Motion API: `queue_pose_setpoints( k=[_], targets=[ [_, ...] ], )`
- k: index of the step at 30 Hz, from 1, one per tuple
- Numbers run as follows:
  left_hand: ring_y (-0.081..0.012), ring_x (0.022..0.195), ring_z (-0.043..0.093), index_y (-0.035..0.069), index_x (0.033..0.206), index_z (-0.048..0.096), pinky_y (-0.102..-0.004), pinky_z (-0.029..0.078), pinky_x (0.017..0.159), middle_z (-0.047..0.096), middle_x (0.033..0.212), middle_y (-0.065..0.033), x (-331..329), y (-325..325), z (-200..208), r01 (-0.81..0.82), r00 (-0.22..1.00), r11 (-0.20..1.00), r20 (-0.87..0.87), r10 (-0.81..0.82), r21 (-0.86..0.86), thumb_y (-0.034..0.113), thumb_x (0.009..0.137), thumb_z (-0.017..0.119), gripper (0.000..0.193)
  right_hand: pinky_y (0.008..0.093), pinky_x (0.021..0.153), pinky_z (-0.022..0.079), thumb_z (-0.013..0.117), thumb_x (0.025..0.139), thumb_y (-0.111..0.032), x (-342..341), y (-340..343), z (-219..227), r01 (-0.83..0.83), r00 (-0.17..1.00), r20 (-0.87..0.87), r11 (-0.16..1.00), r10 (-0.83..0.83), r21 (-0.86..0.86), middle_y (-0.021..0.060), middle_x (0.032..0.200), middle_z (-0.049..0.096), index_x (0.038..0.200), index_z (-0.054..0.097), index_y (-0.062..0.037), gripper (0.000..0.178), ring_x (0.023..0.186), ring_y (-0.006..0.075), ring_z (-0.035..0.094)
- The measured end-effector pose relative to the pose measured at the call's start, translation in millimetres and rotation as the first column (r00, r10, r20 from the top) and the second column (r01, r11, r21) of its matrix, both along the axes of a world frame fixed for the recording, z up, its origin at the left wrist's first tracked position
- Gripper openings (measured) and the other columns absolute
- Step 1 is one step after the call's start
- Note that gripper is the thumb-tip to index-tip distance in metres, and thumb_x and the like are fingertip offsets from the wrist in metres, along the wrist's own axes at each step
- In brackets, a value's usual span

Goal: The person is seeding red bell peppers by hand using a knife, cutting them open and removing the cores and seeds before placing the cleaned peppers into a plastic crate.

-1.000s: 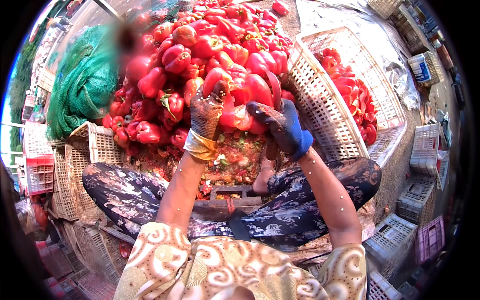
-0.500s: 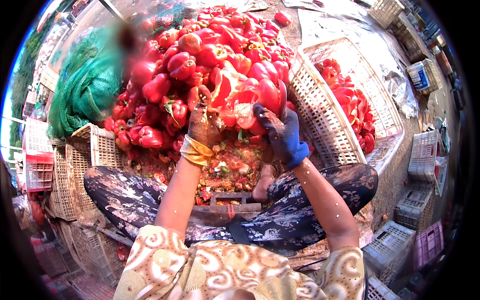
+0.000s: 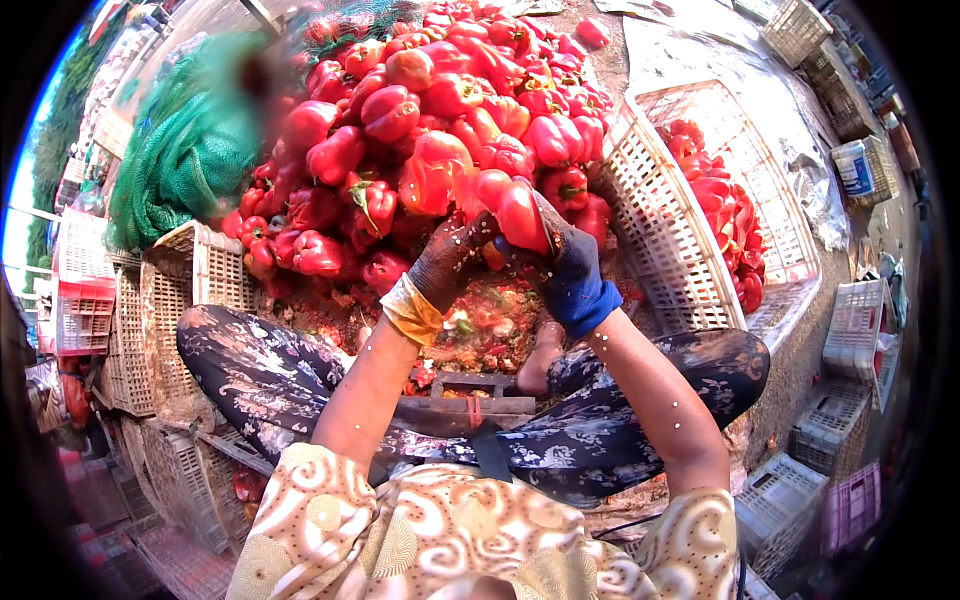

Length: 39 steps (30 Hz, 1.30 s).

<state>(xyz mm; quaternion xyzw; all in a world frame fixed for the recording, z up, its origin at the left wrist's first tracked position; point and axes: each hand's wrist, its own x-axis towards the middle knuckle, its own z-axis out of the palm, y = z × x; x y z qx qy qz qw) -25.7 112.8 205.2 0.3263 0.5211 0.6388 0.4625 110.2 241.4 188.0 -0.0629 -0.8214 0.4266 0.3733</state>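
Both my hands are in dark, soiled gloves and meet in front of the pepper pile. My right hand (image 3: 572,272), in a blue-cuffed glove, is closed on a red bell pepper piece (image 3: 521,218) whose glossy outer skin faces up. My left hand (image 3: 447,264), with a yellow-and-white band at the wrist, closes on the same pepper's left side; its fingertips are partly hidden. Just beyond it is a large orange-red pepper piece (image 3: 436,172); whether it joins the held one, I cannot tell. Whole red bell peppers (image 3: 390,112) are heaped right behind my hands.
At the right, a tilted cream plastic crate (image 3: 665,215) holds red pepper pieces (image 3: 712,205). Green netting (image 3: 175,165) lies at the left beside worn crates (image 3: 215,270). Pepper scraps (image 3: 480,335) cover the ground between my legs. More crates (image 3: 835,415) stand farther right.
The pepper was spread wide with its pale inside showing; now its outer skin shows. My hands have come closer together and a little toward me. The view has shifted slightly.
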Motion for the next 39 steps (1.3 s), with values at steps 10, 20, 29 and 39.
queue_pose_setpoints(
  k=[10,20,29,39],
  targets=[
    [-0.0163,0.091,0.062,0.003,0.109,0.060,-0.0306,0.051,0.081,0.064,0.100,-0.0051,6.6,-1.3,-12.3,-0.198,0.965,0.966,-0.143,0.222,0.166,0.016,0.088,0.061,0.025,0.0299,0.083,0.051,0.082,0.076,-0.017,-11.4,-11.6,21.5,-0.169,0.983,-0.034,0.802,0.183,-0.573,0.0077,0.106,0.066,0.125,0.053,0.0011,0.060,0.093,0.0123,0.061],
    [-0.0086,0.078,0.057,0.003,0.102,0.063,-0.0246,0.051,0.071,0.059,0.096,-0.0011,-5.1,-25.4,22.5,0.094,0.785,0.986,-0.620,0.010,0.136,0.018,0.082,0.068,0.025,0.0276,0.073,0.051,0.079,0.076,-0.014,4.8,-17.7,54.4,-0.230,0.973,-0.197,0.590,0.121,-0.774,0.0036,0.090,0.069,0.108,0.063,0.0021,0.039,0.083,0.0094,0.061],
    [-0.0064,0.067,0.059,0.003,0.105,0.066,-0.0199,0.045,0.057,0.064,0.081,0.0015,0.8,-24.0,23.3,-0.236,0.935,0.971,-0.278,0.219,-0.028,0.024,0.080,0.072,0.033,0.0307,0.079,0.053,0.074,0.080,-0.009,4.3,-24.2,67.5,0.187,0.980,-0.034,0.960,-0.198,-0.209,0.0113,0.093,0.070,0.110,0.062,0.0025,0.035,0.087,0.0141,0.066],
    [-0.0085,0.072,0.061,0.002,0.107,0.064,-0.0226,0.049,0.063,0.066,0.091,-0.0025,-32.9,-45.1,-21.1,-0.360,0.933,0.918,-0.072,0.353,-0.169,0.018,0.075,0.081,0.040,0.0337,0.074,0.052,0.074,0.078,-0.014,14.0,4.1,78.0,0.291,0.952,-0.044,0.940,-0.302,-0.176,0.0186,0.087,0.069,0.104,0.063,0.0013,0.032,0.086,0.0254,0.069]
  ],
)
